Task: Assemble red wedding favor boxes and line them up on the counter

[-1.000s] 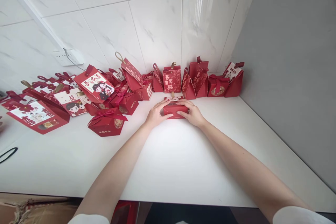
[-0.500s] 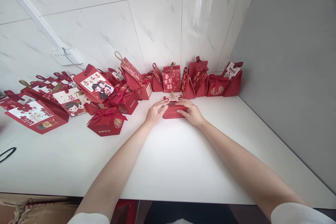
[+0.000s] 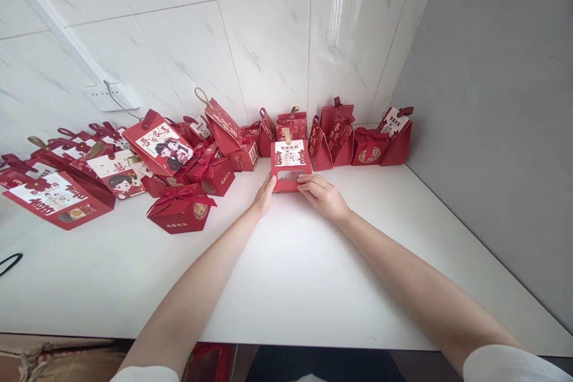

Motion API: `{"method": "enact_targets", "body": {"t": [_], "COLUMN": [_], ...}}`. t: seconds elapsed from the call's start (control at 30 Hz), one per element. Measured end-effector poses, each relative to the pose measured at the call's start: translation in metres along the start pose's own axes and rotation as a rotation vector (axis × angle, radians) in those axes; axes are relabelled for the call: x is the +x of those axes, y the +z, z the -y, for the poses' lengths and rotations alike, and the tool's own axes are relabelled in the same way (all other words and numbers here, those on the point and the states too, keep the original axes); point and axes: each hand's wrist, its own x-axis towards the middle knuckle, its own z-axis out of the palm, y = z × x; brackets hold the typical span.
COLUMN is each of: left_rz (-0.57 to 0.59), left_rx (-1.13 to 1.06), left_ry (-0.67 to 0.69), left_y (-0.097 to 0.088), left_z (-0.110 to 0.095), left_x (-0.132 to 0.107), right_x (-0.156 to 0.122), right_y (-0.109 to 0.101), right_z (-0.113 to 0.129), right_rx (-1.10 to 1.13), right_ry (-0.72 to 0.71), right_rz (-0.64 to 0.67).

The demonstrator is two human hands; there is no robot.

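Observation:
A red gift box point(image 3: 290, 162) with a white printed label, a clear window and a gold ribbon loop stands in the middle of the white table, its front facing me. My left hand point(image 3: 265, 194) grips its lower left side, thumb along the edge. My right hand point(image 3: 326, 196) is at its lower right corner, with bent fingers over the right end of the window and the thumb beneath. Directly behind it, another red gift box point(image 3: 290, 123) with a gold loop is partly hidden.
Several red boxes crowd the left, among them a ribbon-tied box point(image 3: 182, 210) and a windowed box point(image 3: 58, 197). More upright boxes point(image 3: 338, 137) line the tiled wall point(image 3: 264, 54). A grey partition point(image 3: 496, 119) bounds the right. A black loop point(image 3: 11, 262) lies at the left edge.
The box between my hands has tipped so its label and window now face me. My left hand has moved down to its side; my right fingers have shifted to the lower right corner.

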Motion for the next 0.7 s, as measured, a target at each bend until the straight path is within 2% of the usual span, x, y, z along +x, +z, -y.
{"method": "enact_targets", "body": {"t": [0.1, 0.2, 0.27, 0.33, 0.47, 0.7], "left_rz": [0.068, 0.105, 0.132, 0.199, 0.297, 0.283], "left_rx": [-0.275, -0.343, -0.342, -0.354, -0.400, -0.379], "left_ry": [-0.064, -0.153, -0.188, -0.208, -0.223, -0.260], "left_y": [-0.003, -0.005, -0.007, -0.010, -0.019, -0.027], "left_z": [-0.010, -0.010, -0.007, -0.006, -0.008, -0.004], "left_x": [-0.001, 0.000, 0.000, 0.001, 0.002, 0.002], "right_x": [0.001, 0.003, 0.003, 0.001, -0.002, -0.004], "right_y": [-0.002, -0.003, -0.004, -0.005, -0.009, -0.019], "right_z": [0.002, -0.004, -0.014, -0.025, -0.039, -0.042], "right_rx": [-0.026, 0.006, 0.125, 0.293, 0.565, 0.696], "right_ry": [0.085, 0.245, 0.367, 0.463, 0.545, 0.625], "right_rz": [-0.093, -0.305, -0.369, -0.301, -0.041, 0.051]}}
